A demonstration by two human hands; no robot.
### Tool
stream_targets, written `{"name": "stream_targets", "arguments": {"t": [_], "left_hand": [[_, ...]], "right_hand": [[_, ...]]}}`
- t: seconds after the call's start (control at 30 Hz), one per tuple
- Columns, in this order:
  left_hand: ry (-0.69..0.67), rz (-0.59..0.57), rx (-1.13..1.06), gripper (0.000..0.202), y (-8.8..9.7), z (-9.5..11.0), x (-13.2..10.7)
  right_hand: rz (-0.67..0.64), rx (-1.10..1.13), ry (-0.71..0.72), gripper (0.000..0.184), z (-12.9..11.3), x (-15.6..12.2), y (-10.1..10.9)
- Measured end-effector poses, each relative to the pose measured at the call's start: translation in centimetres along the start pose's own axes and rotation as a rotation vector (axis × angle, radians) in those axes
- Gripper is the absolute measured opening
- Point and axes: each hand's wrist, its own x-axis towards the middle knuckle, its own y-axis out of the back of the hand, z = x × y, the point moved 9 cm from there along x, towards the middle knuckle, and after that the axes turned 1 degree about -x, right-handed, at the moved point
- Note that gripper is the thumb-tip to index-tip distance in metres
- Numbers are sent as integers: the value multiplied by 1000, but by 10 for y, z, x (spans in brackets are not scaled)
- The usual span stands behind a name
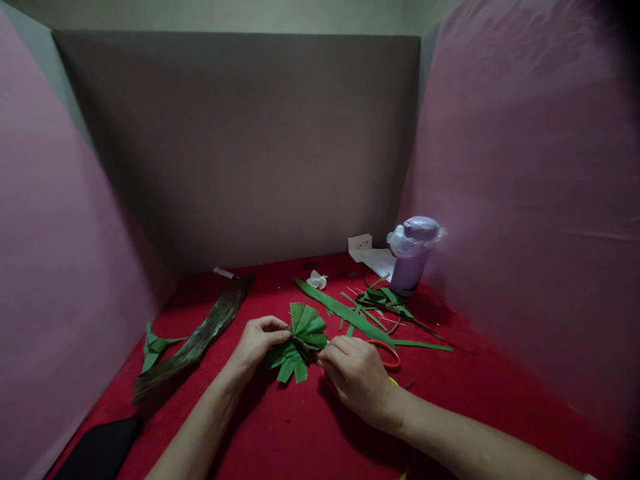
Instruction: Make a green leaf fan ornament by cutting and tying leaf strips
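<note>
A fan-shaped bundle of cut green leaf strips [306,321] is held low over the red cloth, with a brownish twisted part across its middle. My left hand [254,345] pinches its left side between thumb and fingers. From the right, my right hand [357,379] has its fingers closed at the end of the brownish part; the fingertips are partly hidden. Just behind that hand lie scissors with an orange handle [393,360], half covered by it. A long green leaf strip [345,312] stretches behind both hands.
At the back right stands a purple tumbler [410,267] wrapped in plastic, beside white papers [377,260]. Leaf scraps [383,300] and thin sticks lie before it. A dark broad leaf [200,340], a folded green leaf [154,347] and a black object [103,450] are leftward. Partitions enclose three sides.
</note>
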Motion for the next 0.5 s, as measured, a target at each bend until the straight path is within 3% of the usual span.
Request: {"name": "stream_targets", "arguments": {"t": [0.23, 0.5], "left_hand": [[26, -37, 46, 25, 1, -3, 2], [49, -120, 157, 42, 6, 3, -3]], "right_hand": [[-72, 80, -117, 14, 15, 0, -7], [-151, -30, -166, 16, 16, -2, -8]]}}
